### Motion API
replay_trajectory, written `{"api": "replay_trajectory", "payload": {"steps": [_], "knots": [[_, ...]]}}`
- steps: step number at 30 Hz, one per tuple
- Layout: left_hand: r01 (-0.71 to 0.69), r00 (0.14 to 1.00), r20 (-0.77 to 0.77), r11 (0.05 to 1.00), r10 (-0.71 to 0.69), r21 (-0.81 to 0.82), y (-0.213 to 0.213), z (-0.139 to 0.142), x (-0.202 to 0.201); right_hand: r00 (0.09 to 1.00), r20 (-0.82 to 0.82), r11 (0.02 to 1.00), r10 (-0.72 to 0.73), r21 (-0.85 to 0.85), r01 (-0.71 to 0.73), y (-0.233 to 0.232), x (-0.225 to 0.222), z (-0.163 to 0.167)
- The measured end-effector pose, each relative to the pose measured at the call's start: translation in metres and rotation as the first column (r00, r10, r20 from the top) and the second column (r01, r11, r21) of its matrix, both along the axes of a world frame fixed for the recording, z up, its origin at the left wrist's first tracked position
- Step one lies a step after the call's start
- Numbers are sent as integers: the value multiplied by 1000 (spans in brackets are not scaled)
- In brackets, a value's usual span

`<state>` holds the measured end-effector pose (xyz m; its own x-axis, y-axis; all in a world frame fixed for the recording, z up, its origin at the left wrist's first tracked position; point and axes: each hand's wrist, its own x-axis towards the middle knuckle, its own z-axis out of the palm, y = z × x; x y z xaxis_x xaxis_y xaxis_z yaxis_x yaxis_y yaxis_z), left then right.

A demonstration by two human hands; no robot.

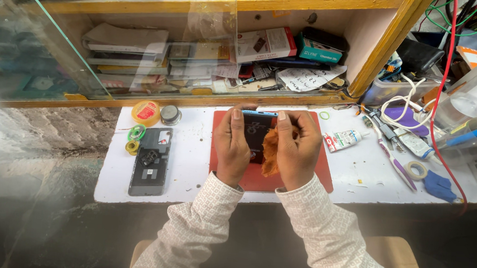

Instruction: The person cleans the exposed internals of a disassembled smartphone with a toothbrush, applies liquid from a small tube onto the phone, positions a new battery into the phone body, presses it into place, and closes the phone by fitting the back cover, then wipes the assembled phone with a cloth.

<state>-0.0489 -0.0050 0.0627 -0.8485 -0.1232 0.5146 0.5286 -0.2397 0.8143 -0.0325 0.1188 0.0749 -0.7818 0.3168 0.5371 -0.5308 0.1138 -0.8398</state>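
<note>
Both hands grip one blue-edged phone [256, 131] over the red mat [309, 176] on the white worktop [190, 170]: the left hand [233, 145] closes on its left side, and the right hand [296, 153] closes on its right side, pressing an orange cloth [270, 149] to it. Left of the mat lies a dark opened phone body [150, 161], then a yellow tape roll [146, 112], and a small white tube [343, 140] lies right of the hands.

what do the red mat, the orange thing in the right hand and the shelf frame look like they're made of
Red mat: probably rubber or silicone, from its flat matte surface and rounded corners.
Orange thing in the right hand: looks like soft cloth, crumpled and folded.
Shelf frame: wood painted yellow, judging by its worn, chipped edges.
</note>
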Motion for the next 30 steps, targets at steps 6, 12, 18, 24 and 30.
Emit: {"api": "replay_trajectory", "payload": {"steps": [6,12,18,24,30], "knots": [[286,957,33,958,-287,21,-21,-2,0,956,216,980,200,-19,-200,14,11,27],[213,977,17,964,-213,-160,-20,-7,-5,856,463,958,231,44,-283,28,5,52],[159,985,-35,963,-170,-216,-19,-7,-2,997,49,815,-58,579,19,15,-9,54],[285,958,60,951,-280,-121,-27,-10,-10,747,539,857,389,86,-509,49,-8,60],[332,942,66,940,-328,-78,-22,-7,-13,733,61,624,678,481,-616,71,-11,68]]}}
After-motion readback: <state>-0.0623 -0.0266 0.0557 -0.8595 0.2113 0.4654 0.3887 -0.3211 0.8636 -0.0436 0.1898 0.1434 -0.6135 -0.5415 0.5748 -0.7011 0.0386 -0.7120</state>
